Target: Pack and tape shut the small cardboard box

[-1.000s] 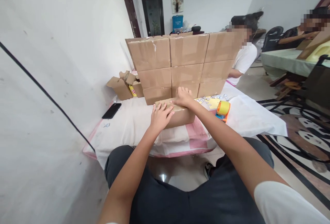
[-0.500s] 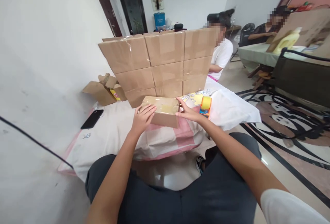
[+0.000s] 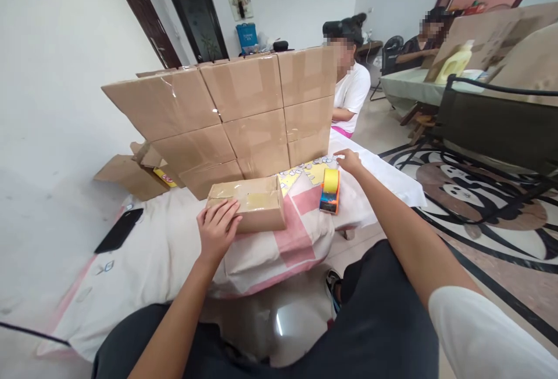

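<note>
A taped cardboard box lies on the cloth-covered table in front of me. My left hand rests on its left front part, fingers stretched flat over the top and thumb along the front face. Away to the right, my right hand hovers just behind the tape dispenser, apart from it, fingers loosely bent and nothing visible in them. The dispenser is orange and blue, with a yellow roll of tape. Behind the box stands a wall of stacked, taped cardboard boxes.
On the left lie a black phone and an opened carton. The tablecloth hangs over the front edge. A person in a white shirt sits behind the stack; another person sits at a far table. A dark chair stands right.
My right hand has let go of the box's right end and moved right, toward the tape dispenser. My left hand stays on the box. The view has shifted to the right.
</note>
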Demonstrator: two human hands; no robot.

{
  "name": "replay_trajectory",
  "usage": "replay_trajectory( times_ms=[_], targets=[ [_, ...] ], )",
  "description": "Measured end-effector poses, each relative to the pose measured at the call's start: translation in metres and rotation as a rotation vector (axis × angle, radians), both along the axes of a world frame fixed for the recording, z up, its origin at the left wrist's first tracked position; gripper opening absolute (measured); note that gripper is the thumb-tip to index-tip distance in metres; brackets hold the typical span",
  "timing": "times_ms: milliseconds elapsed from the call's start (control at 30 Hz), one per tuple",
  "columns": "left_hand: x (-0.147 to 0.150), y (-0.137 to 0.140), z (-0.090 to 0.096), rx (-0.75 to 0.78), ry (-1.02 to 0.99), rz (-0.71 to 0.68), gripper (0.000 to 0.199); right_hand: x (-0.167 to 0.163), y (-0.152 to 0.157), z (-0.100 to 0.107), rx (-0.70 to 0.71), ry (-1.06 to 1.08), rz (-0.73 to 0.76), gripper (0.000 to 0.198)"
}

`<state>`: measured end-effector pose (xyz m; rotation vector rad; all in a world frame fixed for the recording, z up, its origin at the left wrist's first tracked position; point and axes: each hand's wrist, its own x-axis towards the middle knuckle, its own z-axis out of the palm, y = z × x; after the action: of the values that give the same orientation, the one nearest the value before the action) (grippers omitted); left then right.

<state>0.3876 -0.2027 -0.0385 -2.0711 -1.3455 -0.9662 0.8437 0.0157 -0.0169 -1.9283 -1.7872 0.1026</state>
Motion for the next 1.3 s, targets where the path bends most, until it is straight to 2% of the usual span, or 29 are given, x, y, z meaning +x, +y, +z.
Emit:
replay_trajectory(
  times_ms=[167,333,500,733,833,900,1000,1067,1100,1200,1300],
  targets=[
    [0.0,0.004,-0.008,0.075,0.03,0.02,0.037,0.001,0.039,-0.037,-0.1,-0.017,0.024,0.042],
    [0.001,0.006,-0.007,0.079,0.042,0.037,0.035,0.0,0.067,-0.051,-0.165,-0.036,0.034,0.043],
    [0.002,0.004,-0.007,0.087,0.035,0.028,0.038,-0.002,0.077,-0.053,-0.149,-0.035,0.002,0.03],
    [0.003,0.001,-0.005,0.058,0.027,0.032,0.041,-0.01,0.064,-0.052,-0.054,-0.011,-0.012,0.027],
    [0.003,0.001,-0.004,0.057,0.026,0.023,0.041,-0.007,0.06,-0.04,0.026,0.065,-0.049,0.031],
    [0.004,0.001,-0.005,0.056,0.018,0.022,0.04,-0.004,0.056,-0.025,0.076,0.119,-0.059,0.033],
    [0.004,0.0,-0.006,0.044,-0.004,0.02,0.039,-0.013,0.032,0.001,0.248,0.27,-0.042,0.028],
    [0.004,-0.001,-0.006,0.029,-0.019,0.016,0.039,-0.036,-0.003,0.014,0.426,0.527,0.032,0.017],
    [0.004,-0.001,-0.006,0.023,-0.025,0.013,0.039,-0.052,-0.025,0.016,0.435,0.648,0.09,0.014],
    [0.005,-0.002,-0.007,0.04,-0.04,0.008,0.038,-0.111,-0.096,0.008,0.244,0.964,0.168,0.012],
    [0.007,-0.002,-0.006,0.08,-0.054,-0.002,0.035,-0.163,-0.149,-0.014,0.013,1.152,0.197,0.016]
  ],
)
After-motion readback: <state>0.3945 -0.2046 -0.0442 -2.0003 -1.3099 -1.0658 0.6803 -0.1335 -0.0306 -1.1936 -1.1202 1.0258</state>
